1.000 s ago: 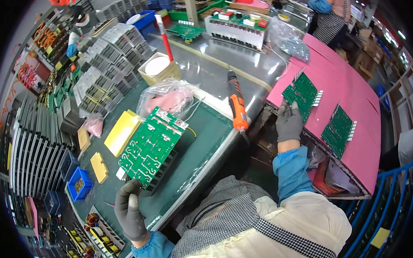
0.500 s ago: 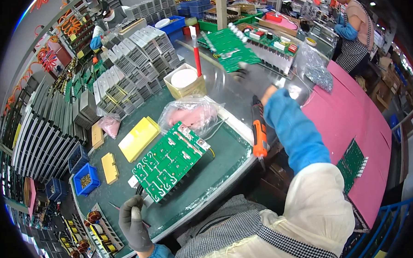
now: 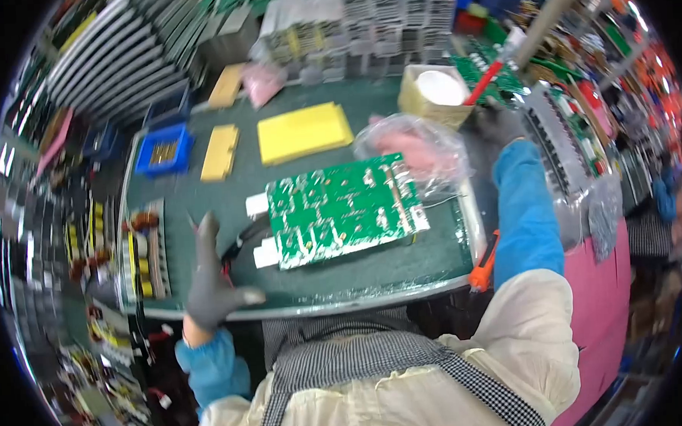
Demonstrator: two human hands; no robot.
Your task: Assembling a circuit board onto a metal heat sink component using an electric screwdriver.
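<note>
A large green circuit board (image 3: 341, 209) lies flat on the dark green mat (image 3: 196, 196), with white connectors at its left edge. My left hand (image 3: 211, 283), in a grey glove, hovers at the mat's front left edge with fingers spread and nothing in it. My right arm in a blue sleeve reaches past the board's right end. My right hand (image 3: 495, 124), in a dark glove, is by a clear plastic bag (image 3: 418, 145) with pink contents and a tan tape roll (image 3: 435, 95). I cannot make out its grip.
Two yellow pads (image 3: 303, 131) (image 3: 220, 151) and a blue bin (image 3: 163, 148) lie behind the board. An orange-handled tool (image 3: 482, 264) hangs at the table's front right edge. Grey heat sinks (image 3: 363, 22) are stacked at the back; a pink sheet (image 3: 611, 300) lies to the right.
My right arm left the pink sheet on the right and swung over to the back right of the mat. My left hand rose and spread its fingers. The view turned left.
</note>
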